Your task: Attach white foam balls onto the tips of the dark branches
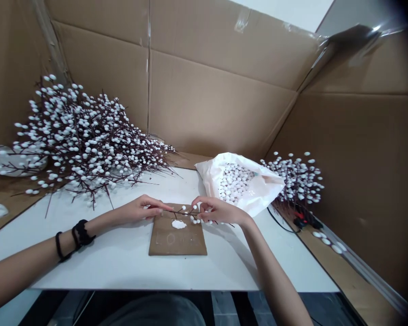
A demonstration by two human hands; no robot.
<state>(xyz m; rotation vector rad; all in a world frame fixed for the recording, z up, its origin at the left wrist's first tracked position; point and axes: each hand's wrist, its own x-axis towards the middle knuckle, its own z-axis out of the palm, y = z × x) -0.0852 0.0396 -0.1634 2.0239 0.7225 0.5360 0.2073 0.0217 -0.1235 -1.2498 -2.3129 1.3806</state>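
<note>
A thin brown artificial berry twig (pixel 180 212) with several white berries is held level between my two hands, above a brown cardboard piece (pixel 177 242). My left hand (pixel 144 208) pinches its left end between thumb and fingers. Farther right, my right hand (pixel 217 210) has its fingers closed around the berry-bearing part, partly hiding it. On the cardboard, just below the twig, lies a white blob (pixel 179 224), maybe glue. Faint letter-like marks show lower on the cardboard.
An open white bag (pixel 211 174) of loose white berries stands behind my right hand. Berry branches are heaped (pixel 88 136) at the back left, and a smaller bunch (pixel 299 179) lies right of the bag. Cardboard walls (pixel 217 90) enclose the white tabletop (pixel 122 262).
</note>
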